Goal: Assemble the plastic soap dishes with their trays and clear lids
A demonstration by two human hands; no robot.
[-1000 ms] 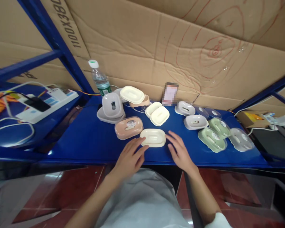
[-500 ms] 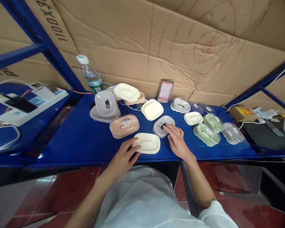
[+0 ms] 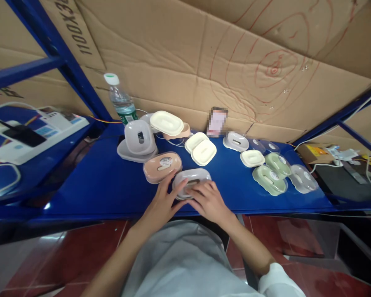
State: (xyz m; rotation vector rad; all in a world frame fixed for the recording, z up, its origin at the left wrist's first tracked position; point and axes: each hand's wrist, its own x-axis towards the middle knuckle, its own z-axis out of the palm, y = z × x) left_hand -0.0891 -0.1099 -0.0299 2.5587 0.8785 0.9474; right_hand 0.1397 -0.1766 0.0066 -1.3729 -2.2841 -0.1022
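A grey soap dish (image 3: pixel 192 175) with an oblong slot lies at the front of the blue table, between my two hands. My left hand (image 3: pixel 163 200) grips its left end, fingers over the top and thumb at the near edge. My right hand (image 3: pixel 212 202) has curled fingers on the dish's near right side. Just behind my left hand is a peach soap dish (image 3: pixel 151 170) under a clear cover with a round label. Two cream oval pieces (image 3: pixel 204 152) overlap beyond the grey dish. What lies under the grey dish is hidden.
At back left, grey dishes (image 3: pixel 139 138) are stacked near a water bottle (image 3: pixel 123 105) and another cream piece (image 3: pixel 167 123). A phone (image 3: pixel 217 122) leans on the cardboard (image 3: pixel 160 62). To the right are covered green dishes (image 3: pixel 269 180), a covered grey one (image 3: pixel 303 178) and a cream piece (image 3: pixel 252 158).
The grey dish has come forward and left, with my right hand, to where the cream piece lay under my left hand. That cream piece no longer shows there. The overlapping cream pieces sit differently.
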